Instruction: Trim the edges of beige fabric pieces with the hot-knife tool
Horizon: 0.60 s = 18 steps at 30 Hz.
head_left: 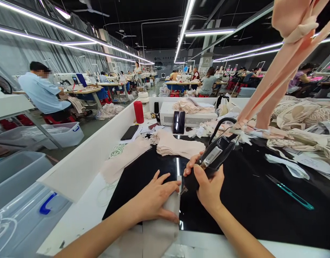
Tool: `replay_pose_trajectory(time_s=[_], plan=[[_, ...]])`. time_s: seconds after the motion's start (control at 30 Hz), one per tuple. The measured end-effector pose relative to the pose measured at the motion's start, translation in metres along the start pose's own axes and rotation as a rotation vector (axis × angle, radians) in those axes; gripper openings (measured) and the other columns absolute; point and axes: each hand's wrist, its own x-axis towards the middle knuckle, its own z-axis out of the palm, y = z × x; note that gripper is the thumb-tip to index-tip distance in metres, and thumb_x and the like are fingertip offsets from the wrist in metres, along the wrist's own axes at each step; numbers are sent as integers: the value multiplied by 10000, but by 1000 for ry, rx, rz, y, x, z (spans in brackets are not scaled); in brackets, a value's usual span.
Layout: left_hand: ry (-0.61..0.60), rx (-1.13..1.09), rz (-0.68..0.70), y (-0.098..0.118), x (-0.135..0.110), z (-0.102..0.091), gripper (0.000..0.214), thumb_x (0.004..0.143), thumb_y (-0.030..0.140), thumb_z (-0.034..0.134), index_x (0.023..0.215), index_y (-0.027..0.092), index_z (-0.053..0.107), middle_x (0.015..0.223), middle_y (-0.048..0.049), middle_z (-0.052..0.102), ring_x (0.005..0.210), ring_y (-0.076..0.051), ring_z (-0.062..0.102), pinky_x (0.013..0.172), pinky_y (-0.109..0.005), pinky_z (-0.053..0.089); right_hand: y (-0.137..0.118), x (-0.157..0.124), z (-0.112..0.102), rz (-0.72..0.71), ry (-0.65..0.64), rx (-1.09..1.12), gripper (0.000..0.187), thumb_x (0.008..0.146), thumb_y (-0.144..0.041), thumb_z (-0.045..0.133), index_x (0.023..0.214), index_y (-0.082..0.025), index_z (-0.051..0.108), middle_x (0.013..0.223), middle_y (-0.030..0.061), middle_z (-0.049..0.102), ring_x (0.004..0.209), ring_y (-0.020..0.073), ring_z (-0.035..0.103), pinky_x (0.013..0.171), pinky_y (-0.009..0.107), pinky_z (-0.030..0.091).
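Note:
My left hand (155, 196) lies with its fingers spread on a pale beige fabric piece (161, 236) at the front edge of the black board (248, 204). The fabric hangs toward me over that edge. My right hand (211, 188) is wrapped round a black corded hand tool (214, 156) with a metal plate on its side. Its lower end is close to the fabric's right edge, beside my left fingertips; whether it touches, I cannot tell. Beyond my hands lies a stack of cut beige fabric pieces (178, 145).
Teal thread snips (293, 196) lie on the right. A phone (178, 122) leans on a white vented box (197, 117); another phone (129, 132) lies left. Peach fabric strips (275, 75) hang at right beside bundled fabric (301, 114). A white side wall (95, 150) borders the left. Several people sew behind.

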Motion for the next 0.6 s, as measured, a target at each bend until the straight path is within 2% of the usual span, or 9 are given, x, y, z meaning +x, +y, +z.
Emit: replay_pose_trajectory(time_s=[0.33,0.6], plan=[[-18,-21,-20,0,-7,-3,590,837,615,801,1264,264,593,1612,-55,454,1560,-432,241,1245,-752,75,0,0,5,-7,7,-4,312,890,-307,770,1092,-265,536,814,-47,646,592,114,622,530,257,545],[-45,-16,-41,0,-6,-5,575,837,580,816,1257,264,583,1628,-38,432,1563,-431,233,1239,-767,71,0,7,5,-14,47,1,314,884,-316,775,1084,-262,539,810,-52,644,596,109,619,540,254,550]])
